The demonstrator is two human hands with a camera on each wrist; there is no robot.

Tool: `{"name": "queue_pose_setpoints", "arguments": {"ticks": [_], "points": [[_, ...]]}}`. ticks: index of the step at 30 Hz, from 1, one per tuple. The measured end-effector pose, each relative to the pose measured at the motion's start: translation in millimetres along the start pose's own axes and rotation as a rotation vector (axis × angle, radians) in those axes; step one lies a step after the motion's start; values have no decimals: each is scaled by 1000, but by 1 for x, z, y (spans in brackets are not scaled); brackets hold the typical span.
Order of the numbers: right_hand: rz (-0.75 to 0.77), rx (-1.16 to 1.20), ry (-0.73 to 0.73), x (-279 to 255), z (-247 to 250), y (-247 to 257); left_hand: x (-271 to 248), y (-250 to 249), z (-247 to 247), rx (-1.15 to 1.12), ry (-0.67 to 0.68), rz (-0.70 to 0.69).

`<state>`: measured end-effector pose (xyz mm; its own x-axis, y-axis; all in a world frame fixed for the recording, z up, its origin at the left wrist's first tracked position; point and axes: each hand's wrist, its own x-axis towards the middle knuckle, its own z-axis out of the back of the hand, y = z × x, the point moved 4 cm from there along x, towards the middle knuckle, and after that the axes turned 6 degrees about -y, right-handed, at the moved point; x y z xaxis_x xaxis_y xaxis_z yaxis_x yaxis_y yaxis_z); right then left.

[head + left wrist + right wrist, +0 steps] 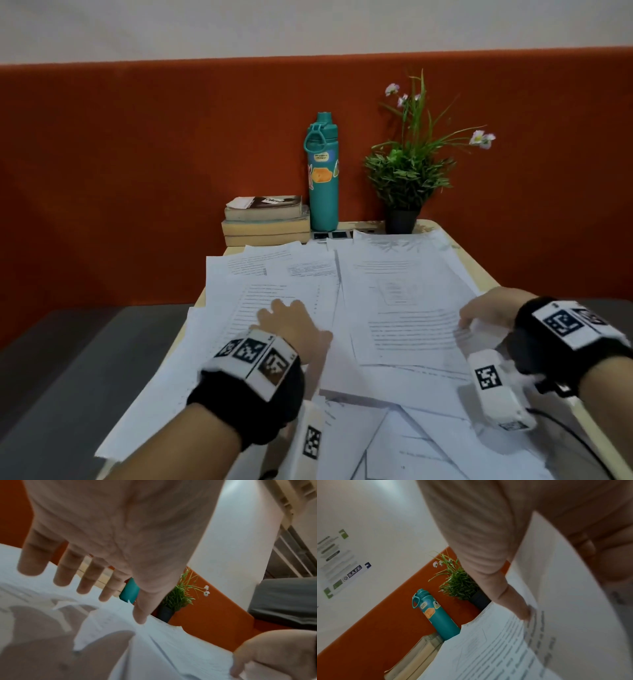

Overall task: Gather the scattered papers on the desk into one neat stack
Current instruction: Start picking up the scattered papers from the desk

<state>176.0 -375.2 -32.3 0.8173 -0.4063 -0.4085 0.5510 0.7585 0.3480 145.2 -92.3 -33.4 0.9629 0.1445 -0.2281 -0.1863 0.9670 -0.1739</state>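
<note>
- Covering the worktop (478,270), the papers (394,308) lay scattered mid-frame.
- The left hand (291,325) hovered over them lower left, fingers (32,561) straight and spread.
- The right hand (486,310), at right, seemingly pinched one sheet's (565,601) edge.

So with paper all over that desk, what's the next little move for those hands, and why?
Probably draw the right hand inward, bringing the sheet whose right edge it pinches toward the middle. The left hand lies flat with straight fingers on the left papers, steadying them, and the sheets overlap at odd angles, so no stack exists yet.
</note>
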Motion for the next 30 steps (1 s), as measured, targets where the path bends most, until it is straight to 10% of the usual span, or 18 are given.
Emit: {"name": "queue_pose_setpoints", "arguments": {"ticks": [7,19,24,30], "points": [[35,-131,42,-5,-8,21,12,97,7,-6,-65,362],[146,-205,-48,26,-12,15,12,119,2,-52,-147,403],[145,-154,-40,16,-10,12,15,117,24,-187,-181,293],[-3,62,76,-8,-7,9,-8,92,119,-199,-563,47]]}}
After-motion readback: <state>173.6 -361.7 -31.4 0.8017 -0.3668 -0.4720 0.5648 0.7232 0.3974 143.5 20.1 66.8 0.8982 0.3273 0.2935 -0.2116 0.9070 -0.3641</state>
